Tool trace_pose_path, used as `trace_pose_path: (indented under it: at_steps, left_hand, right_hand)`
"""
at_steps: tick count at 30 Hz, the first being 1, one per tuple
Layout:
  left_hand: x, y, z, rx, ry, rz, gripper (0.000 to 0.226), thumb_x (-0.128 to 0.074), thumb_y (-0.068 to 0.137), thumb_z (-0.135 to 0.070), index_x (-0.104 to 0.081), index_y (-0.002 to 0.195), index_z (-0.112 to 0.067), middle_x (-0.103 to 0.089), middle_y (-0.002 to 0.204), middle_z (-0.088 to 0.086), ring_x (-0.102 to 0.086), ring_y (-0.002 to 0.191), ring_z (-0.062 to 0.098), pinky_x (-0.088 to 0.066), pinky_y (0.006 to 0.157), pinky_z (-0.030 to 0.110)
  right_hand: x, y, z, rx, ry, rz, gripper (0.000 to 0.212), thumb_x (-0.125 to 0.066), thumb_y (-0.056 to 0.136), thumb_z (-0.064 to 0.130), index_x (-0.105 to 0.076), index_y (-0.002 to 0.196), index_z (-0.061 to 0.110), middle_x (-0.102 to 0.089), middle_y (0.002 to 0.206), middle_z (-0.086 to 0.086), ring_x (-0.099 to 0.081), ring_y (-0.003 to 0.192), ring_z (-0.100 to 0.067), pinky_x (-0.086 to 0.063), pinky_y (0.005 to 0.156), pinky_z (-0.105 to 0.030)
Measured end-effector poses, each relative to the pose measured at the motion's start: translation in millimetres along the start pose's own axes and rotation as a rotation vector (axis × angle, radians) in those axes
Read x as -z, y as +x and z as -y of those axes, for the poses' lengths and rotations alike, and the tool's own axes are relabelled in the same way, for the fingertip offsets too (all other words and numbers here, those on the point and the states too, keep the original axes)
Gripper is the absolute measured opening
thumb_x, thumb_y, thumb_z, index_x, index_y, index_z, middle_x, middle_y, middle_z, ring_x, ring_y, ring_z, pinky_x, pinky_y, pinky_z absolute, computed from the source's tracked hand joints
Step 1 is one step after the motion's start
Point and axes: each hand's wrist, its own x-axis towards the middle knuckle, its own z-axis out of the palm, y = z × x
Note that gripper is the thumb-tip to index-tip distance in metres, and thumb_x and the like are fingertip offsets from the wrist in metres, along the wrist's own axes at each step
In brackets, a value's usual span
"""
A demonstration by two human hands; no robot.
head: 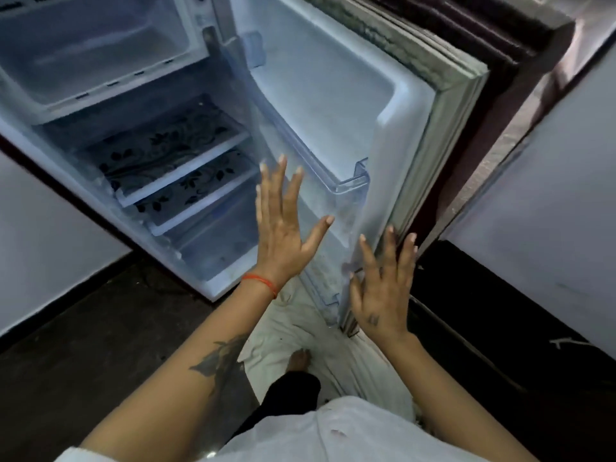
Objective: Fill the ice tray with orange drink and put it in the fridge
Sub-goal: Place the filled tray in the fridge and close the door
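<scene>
1. A person stands at an open fridge (140,155), both hands raised with fingers spread and nothing in either.
2. The left hand (283,228) hangs in front of the fridge's door shelf (350,185), palm away, an orange thread (worn at the wrist) (261,282) just below it.
3. The right hand (383,288) lies flat against the edge of the fridge door (383,128), fingers touching the grey seal.
4. Inside the fridge, two patterned shelves (173,161) sit below the freezer box (93,51); the ice tray cannot be made out anywhere in view.
5. A white cloth (333,345) lies on the dark floor (83,328) at the fridge's foot.
</scene>
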Motion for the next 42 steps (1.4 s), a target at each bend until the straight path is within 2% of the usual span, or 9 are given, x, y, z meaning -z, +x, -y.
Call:
trace_pose_path:
  at_steps: [4, 12, 16, 20, 27, 32, 35, 38, 42]
  left_hand:
    - [-28, 46, -4, -0.157, 0.112, 0.06, 0.067, -0.047, 0.09, -0.056, -0.024, 0.145, -0.025, -0.024, 0.155, 0.018, -0.003, 0.142, 0.047, 0.005, 0.113, 0.063]
    - [-88, 106, -17, -0.402, 0.134, 0.096, 0.065, -0.054, 0.088, -0.055, -0.034, 0.141, -0.023, -0.038, 0.149, 0.016, -0.02, 0.139, 0.048, 0.003, 0.108, 0.067]
    - [-112, 127, -26, -0.427, 0.161, 0.13, 0.065, -0.061, 0.085, -0.04, -0.038, 0.143, -0.023, -0.036, 0.151, 0.013, -0.023, 0.139, 0.047, 0.0, 0.106, 0.07]
    - [-132, 144, -33, -0.449, 0.194, 0.184, 0.072, -0.061, 0.08, -0.03, -0.032, 0.147, -0.026, -0.03, 0.154, 0.01, -0.02, 0.142, 0.044, -0.001, 0.103, 0.074]
    - [-152, 169, -50, -0.405, 0.206, 0.319, 0.074, -0.057, 0.083, -0.035, -0.025, 0.149, -0.031, -0.017, 0.159, 0.009, -0.01, 0.145, 0.041, 0.001, 0.102, 0.074]
    - [-159, 180, -55, -0.404, 0.156, 0.387, 0.055, -0.058, 0.081, -0.034, -0.049, 0.135, -0.028, -0.012, 0.16, 0.011, -0.003, 0.145, 0.043, 0.009, 0.104, 0.07]
    - [-166, 168, -55, -0.466, 0.059, 0.408, 0.053, -0.056, 0.083, -0.025, -0.048, 0.135, -0.019, -0.02, 0.157, 0.013, -0.007, 0.145, 0.041, 0.008, 0.107, 0.067]
    - [-175, 138, -55, -0.512, -0.054, 0.549, 0.058, -0.058, 0.083, -0.013, -0.043, 0.139, -0.011, -0.03, 0.153, 0.012, -0.013, 0.145, 0.036, 0.004, 0.112, 0.064]
    - [-189, 93, -66, -0.493, -0.064, 0.819, 0.063, -0.054, 0.089, -0.02, -0.029, 0.147, -0.014, -0.022, 0.157, 0.011, -0.01, 0.146, 0.035, -0.002, 0.115, 0.059]
  right_hand:
    - [-3, 32, -18, -0.183, -0.044, -0.019, 0.079, -0.066, 0.08, 0.016, -0.023, 0.146, 0.011, -0.009, 0.154, -0.019, 0.008, 0.139, -0.046, -0.006, 0.113, -0.062]
    - [-12, 98, -60, -0.408, 0.027, -0.083, 0.069, -0.061, 0.083, 0.011, -0.028, 0.142, 0.0, -0.01, 0.151, -0.031, -0.006, 0.142, -0.044, -0.018, 0.111, -0.061]
    - [-15, 126, -88, -0.427, 0.084, -0.094, 0.07, -0.06, 0.084, 0.006, -0.02, 0.142, 0.003, -0.008, 0.149, -0.035, -0.01, 0.142, -0.041, -0.025, 0.113, -0.05]
    - [-20, 149, -116, -0.492, 0.066, -0.066, 0.074, -0.059, 0.086, 0.012, -0.013, 0.144, 0.007, -0.005, 0.152, -0.03, -0.011, 0.143, -0.037, -0.024, 0.107, -0.032]
    - [-18, 179, -145, -0.547, 0.037, 0.041, 0.08, -0.057, 0.086, 0.016, -0.007, 0.149, 0.019, 0.0, 0.157, -0.017, -0.019, 0.142, -0.031, -0.039, 0.097, -0.034]
    - [-13, 177, -148, -0.616, 0.104, 0.129, 0.08, -0.057, 0.085, 0.014, -0.011, 0.149, 0.019, -0.018, 0.155, -0.015, -0.027, 0.139, -0.031, -0.037, 0.107, -0.047]
    - [-8, 157, -142, -0.682, 0.134, 0.13, 0.075, -0.06, 0.086, 0.018, -0.017, 0.148, 0.019, -0.029, 0.152, -0.011, -0.031, 0.137, -0.025, -0.031, 0.11, -0.035]
    - [3, 121, -135, -0.734, 0.129, 0.105, 0.072, -0.061, 0.085, 0.021, -0.024, 0.146, 0.018, -0.036, 0.148, -0.009, -0.036, 0.133, -0.023, -0.027, 0.102, -0.023]
    - [23, 58, -120, -0.861, 0.092, 0.093, 0.068, -0.06, 0.087, 0.026, -0.026, 0.145, 0.022, -0.038, 0.147, -0.006, -0.034, 0.134, -0.023, -0.026, 0.102, -0.026]
